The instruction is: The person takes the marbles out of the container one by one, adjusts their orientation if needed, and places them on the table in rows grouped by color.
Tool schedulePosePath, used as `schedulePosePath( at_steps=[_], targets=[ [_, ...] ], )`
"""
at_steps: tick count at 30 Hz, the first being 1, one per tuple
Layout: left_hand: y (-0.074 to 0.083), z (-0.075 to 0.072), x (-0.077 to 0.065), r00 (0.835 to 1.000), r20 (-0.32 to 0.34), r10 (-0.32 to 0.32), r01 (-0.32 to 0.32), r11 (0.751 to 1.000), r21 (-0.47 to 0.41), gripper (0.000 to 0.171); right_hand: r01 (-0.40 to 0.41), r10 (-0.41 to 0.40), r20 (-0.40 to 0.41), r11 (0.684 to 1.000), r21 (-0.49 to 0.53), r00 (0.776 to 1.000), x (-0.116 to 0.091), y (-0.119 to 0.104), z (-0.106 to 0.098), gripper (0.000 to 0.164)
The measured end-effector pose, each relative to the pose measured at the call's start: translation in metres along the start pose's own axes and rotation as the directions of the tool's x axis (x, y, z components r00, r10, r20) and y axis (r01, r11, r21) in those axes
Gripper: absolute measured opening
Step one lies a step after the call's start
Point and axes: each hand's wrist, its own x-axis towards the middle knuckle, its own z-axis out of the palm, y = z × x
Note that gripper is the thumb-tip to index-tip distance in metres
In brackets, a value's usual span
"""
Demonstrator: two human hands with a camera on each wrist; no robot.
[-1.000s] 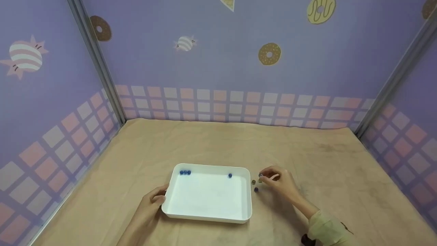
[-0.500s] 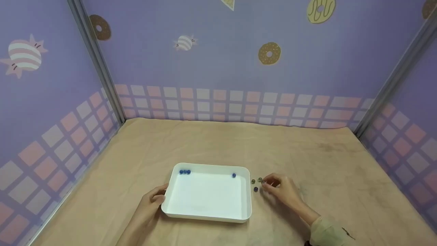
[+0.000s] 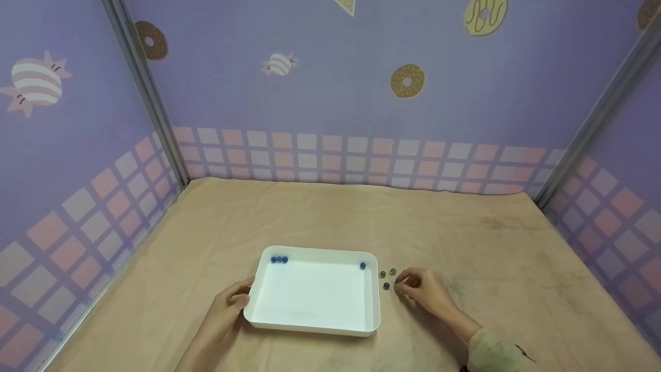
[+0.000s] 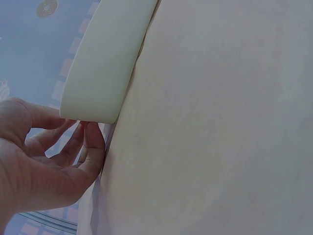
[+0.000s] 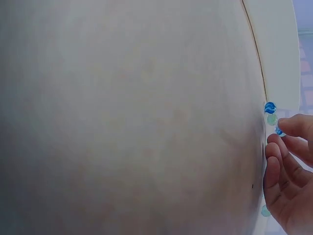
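Note:
A shallow white tray [image 3: 315, 294] lies on the cloth. My left hand [image 3: 230, 300] grips its left wall, fingertips at the lower edge in the left wrist view. Three blue marbles [image 3: 279, 260] line up in the tray's back left corner, and a lone blue marble [image 3: 363, 265] is near the back right. Outside its right wall are two greenish marbles [image 3: 382, 274] and a dark blue marble [image 3: 386, 285]. Beside these, my right hand [image 3: 426, 292] pinches a blue marble [image 5: 279, 130] between thumb and finger. A pale green marble [image 5: 265, 210] shows partly behind that hand.
A wrinkled tan cloth [image 3: 330, 217] covers the table. Purple walls with candy and doughnut pictures enclose its back and sides, with grey metal posts [image 3: 155, 103] at the corners.
The lone blue marble in the tray has rolled right, towards the right wall. My right hand has drawn slightly towards me, uncovering a greenish marble. The left hand keeps its place on the tray.

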Motion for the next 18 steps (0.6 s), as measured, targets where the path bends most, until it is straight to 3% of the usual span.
schedulePosePath(
  at_steps=[9,18],
  targets=[
    [0.0000,-0.0011,-0.0010,1.000,0.016,0.012,-0.012,0.999,0.053,0.045,0.011,-0.010,0.018,0.999,-0.032,1.000,0.0017,0.0008,0.0020,0.009],
    [-0.0003,0.0010,0.0008,1.000,0.015,-0.008,0.008,1.000,0.030,0.045,0.008,-0.005,0.037,0.998,-0.069,0.999,0.0021,0.0007,0.0024,0.010]
  ],
)
